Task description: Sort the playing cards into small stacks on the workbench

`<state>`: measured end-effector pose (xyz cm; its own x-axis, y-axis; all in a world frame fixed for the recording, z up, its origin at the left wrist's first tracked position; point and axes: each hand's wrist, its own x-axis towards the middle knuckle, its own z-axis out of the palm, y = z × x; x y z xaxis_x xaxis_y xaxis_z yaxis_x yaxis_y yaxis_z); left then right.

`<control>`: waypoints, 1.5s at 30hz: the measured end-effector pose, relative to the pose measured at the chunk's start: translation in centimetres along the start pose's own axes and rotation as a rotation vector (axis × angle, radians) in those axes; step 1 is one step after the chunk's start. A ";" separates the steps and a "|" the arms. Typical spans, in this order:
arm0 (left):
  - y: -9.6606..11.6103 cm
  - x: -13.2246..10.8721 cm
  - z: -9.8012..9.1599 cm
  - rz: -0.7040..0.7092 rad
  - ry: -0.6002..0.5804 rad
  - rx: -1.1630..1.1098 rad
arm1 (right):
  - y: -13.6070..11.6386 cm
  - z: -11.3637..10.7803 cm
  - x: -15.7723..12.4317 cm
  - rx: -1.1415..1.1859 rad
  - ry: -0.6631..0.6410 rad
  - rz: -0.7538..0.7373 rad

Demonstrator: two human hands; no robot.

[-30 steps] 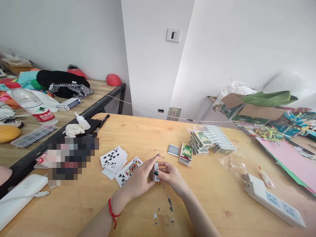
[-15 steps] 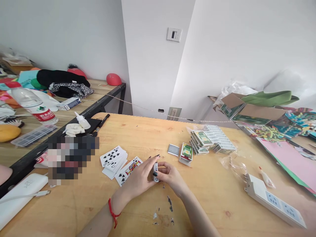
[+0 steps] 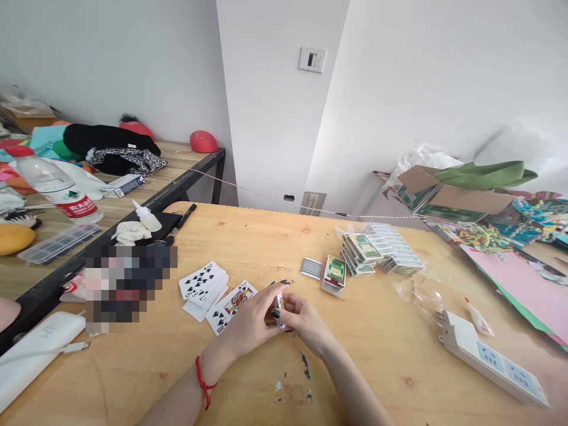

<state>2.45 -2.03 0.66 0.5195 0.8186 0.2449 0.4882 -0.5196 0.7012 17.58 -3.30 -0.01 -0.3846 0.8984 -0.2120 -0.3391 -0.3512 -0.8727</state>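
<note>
Between my two hands stands a small deck of playing cards (image 3: 280,309), held on edge above the wooden table. My left hand (image 3: 255,310) is wrapped round its left side, with a red string bracelet at the wrist. My right hand (image 3: 304,316) grips the right side, thumb laid over the near face. Just left of my left hand lie face-up cards (image 3: 226,309), a jack and a ten among them. Farther left is a loose pile of spade cards (image 3: 205,287). Beyond my right hand sit a face-down card stack (image 3: 312,267) and a green card box (image 3: 334,273).
More boxed decks (image 3: 361,251) and a wrapped block of boxes (image 3: 394,248) stand at the back right. A power strip (image 3: 492,358) and a glue tube (image 3: 479,316) lie at the right. On the left are a white power bank (image 3: 39,358) and a glue bottle (image 3: 148,218).
The deck between my hands has tilted slightly, and my right thumb and fingers have shifted a little on it. The other cards and boxes stay in place.
</note>
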 end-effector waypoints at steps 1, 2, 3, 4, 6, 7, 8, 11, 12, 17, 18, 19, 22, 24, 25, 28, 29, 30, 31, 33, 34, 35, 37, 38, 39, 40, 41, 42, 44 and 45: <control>0.1 0.0 0.0 -0.009 0.003 -0.022 | 0.0 0.1 0.0 0.002 -0.004 -0.007; 0.2 0.0 -0.1 -0.019 0.004 -0.046 | 0.0 0.1 0.0 0.000 -0.003 -0.013; 0.3 0.0 -0.1 -0.030 0.003 -0.070 | 0.0 0.1 0.0 0.000 0.000 -0.018; 0.5 0.0 -0.2 -0.041 0.002 -0.093 | 0.0 0.2 0.0 0.006 0.003 -0.018; 0.7 0.0 -0.3 -0.053 0.000 -0.129 | 0.2 0.3 0.0 0.042 -0.003 0.002; 0.7 0.0 -0.4 -0.056 -0.003 -0.142 | 0.3 0.3 0.0 0.072 -0.016 0.021; 0.8 0.0 -0.4 -0.057 -0.005 -0.150 | 0.3 0.4 -0.1 0.102 -0.033 0.044; 0.6 0.1 -0.6 -0.074 -0.018 -0.160 | 0.3 0.8 -0.3 0.148 -0.065 0.083; 0.6 0.1 -0.7 -0.082 -0.025 -0.161 | 0.3 0.9 -0.4 0.148 -0.064 0.086; 0.7 0.2 -0.6 -0.098 -0.053 -0.164 | 0.4 0.9 -0.3 0.130 -0.025 0.091; 0.8 0.2 -0.5 -0.099 -0.054 -0.168 | 0.5 0.9 -0.2 0.130 -0.018 0.090; 0.9 0.2 -0.5 -0.098 -0.054 -0.174 | 0.5 0.9 -0.1 0.135 -0.010 0.088; 1.0 0.0 -0.4 -0.077 -0.071 -0.198 | 0.7 0.9 0.1 0.171 0.022 0.081; 0.9 -0.1 -0.4 -0.069 -0.103 -0.227 | 0.6 1.0 0.2 0.193 0.051 0.082; 0.8 -0.2 -0.4 -0.071 -0.120 -0.243 | 0.6 1.0 0.2 0.197 0.065 0.083; 0.7 -0.3 -0.5 -0.085 -0.149 -0.271 | 0.6 0.8 0.2 0.188 0.088 0.085; 0.7 -0.3 -0.5 -0.087 -0.149 -0.270 | 0.6 0.8 0.3 0.181 0.089 0.085; 0.7 -0.3 -0.4 -0.088 -0.143 -0.264 | 0.6 0.7 0.3 0.171 0.091 0.087; 0.7 -0.2 -0.4 -0.090 -0.136 -0.255 | 0.7 0.6 0.3 0.159 0.095 0.091; 0.6 -0.1 -0.3 -0.088 -0.114 -0.223 | 0.7 0.5 0.3 0.140 0.117 0.096; 0.6 0.0 -0.3 -0.087 -0.097 -0.201 | 0.7 0.5 0.3 0.137 0.136 0.095; 0.5 0.0 -0.3 -0.084 -0.078 -0.178 | 0.7 0.4 0.3 0.138 0.157 0.089; 0.4 0.2 -0.4 -0.079 -0.043 -0.142 | 0.8 0.3 0.3 0.143 0.199 0.066; 0.3 0.2 -0.4 -0.078 -0.033 -0.132 | 0.9 0.2 0.3 0.133 0.215 0.053; 0.3 0.3 -0.5 -0.079 -0.027 -0.125 | 0.9 0.1 0.3 0.106 0.229 0.039; 0.2 0.3 -0.5 -0.079 -0.024 -0.118 | 0.9 0.0 0.3 0.062 0.243 0.019; 0.2 0.3 -0.5 -0.078 -0.020 -0.108 | 0.8 0.0 0.3 0.005 0.256 -0.006; 0.1 0.3 -0.6 -0.075 -0.013 -0.094 | 0.7 -0.1 0.3 -0.057 0.269 -0.036; 0.0 0.3 -0.6 -0.053 0.009 -0.054 | 0.5 -0.3 0.3 -0.157 0.283 -0.090; -0.1 0.3 -0.5 -0.038 0.019 -0.027 | 0.3 -0.3 0.3 -0.186 0.286 -0.108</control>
<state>2.20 -1.62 1.01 0.4875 0.8421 0.2307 0.4881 -0.4818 0.7278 17.63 -3.08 -0.44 -0.0898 0.9745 -0.2058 -0.1929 -0.2197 -0.9563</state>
